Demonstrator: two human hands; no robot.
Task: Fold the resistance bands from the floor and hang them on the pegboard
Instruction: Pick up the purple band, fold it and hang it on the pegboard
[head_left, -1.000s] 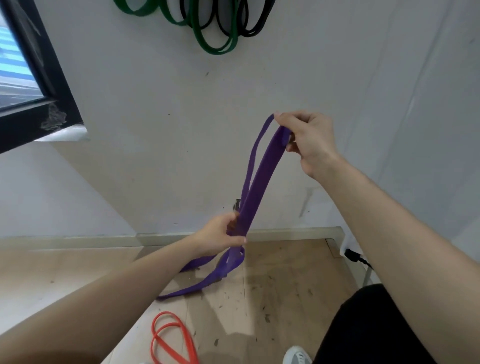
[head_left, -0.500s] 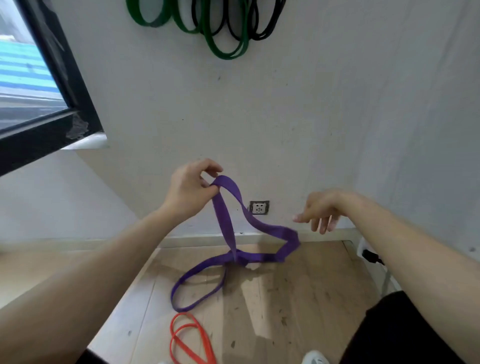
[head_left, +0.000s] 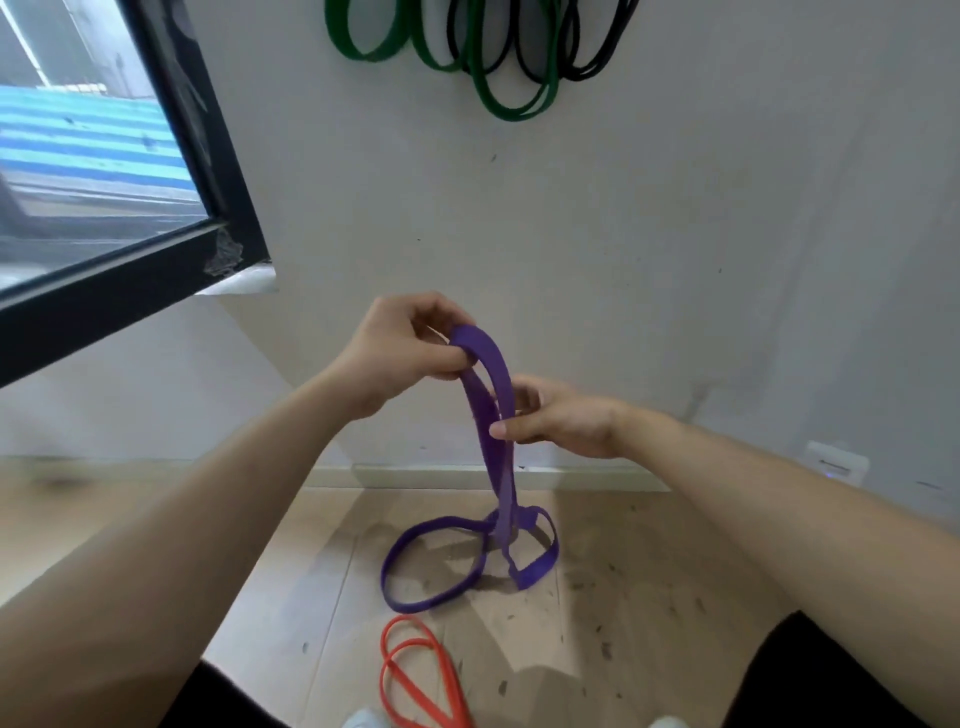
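Pinching the top fold of the purple resistance band between thumb and fingers, my left hand is holding it up in front of the pale wall, its grip closed on the bend where the strap doubles over. My right hand is sitting just beside and slightly below, its thumb pressing across the two hanging strands and its fingers curling behind them, so that grip is closing around the same band. From the hands the doubled strap is hanging straight down, and its lower part is resting on the wooden floor in two loose loops, a larger one to the left and a smaller one to the right. Near the bottom edge, an orange resistance band is lying on the floor in overlapping loops, apart from the purple one. High on the wall, green bands and black bands are hanging together in loops; what is carrying them is cut off by the frame, so I cannot tell. A dark window frame is filling the upper left.
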